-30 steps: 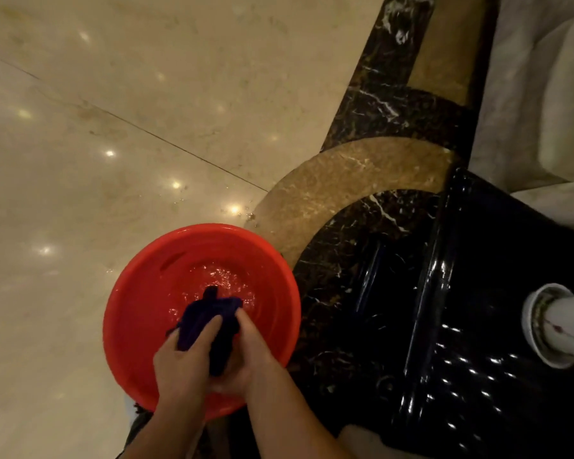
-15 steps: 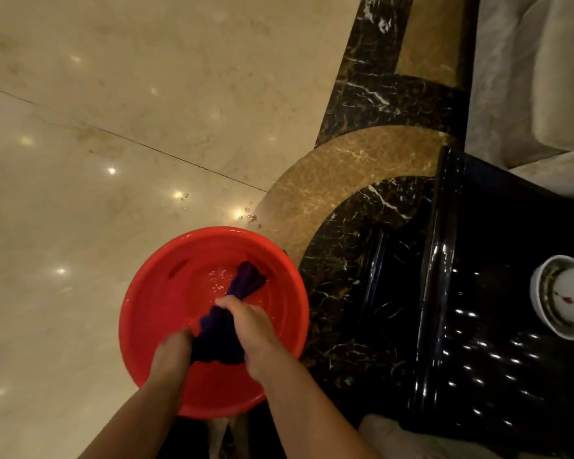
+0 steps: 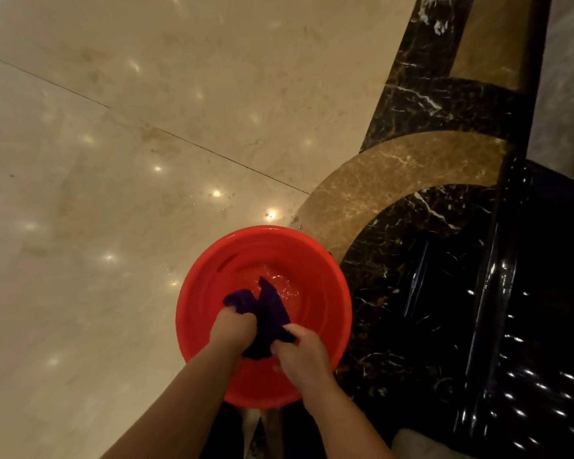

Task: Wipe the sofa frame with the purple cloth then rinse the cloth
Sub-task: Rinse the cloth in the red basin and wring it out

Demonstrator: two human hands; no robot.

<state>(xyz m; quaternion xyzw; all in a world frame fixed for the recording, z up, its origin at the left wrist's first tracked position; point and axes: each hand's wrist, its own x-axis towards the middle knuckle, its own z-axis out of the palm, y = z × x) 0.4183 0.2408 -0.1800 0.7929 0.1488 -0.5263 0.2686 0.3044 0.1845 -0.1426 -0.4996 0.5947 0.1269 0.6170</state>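
Gripping the purple cloth (image 3: 269, 311) over a red basin (image 3: 206, 293), left hand (image 3: 234, 329) and right hand (image 3: 300, 351) both clenched round it

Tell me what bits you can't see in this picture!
Head view:
- Crumpled purple cloth: parts are hidden inside the left hand and right hand.
- Round red plastic basin: near wall hidden by both forearms; water depth unclear.
- Glossy black furniture: cut off by the right edge.
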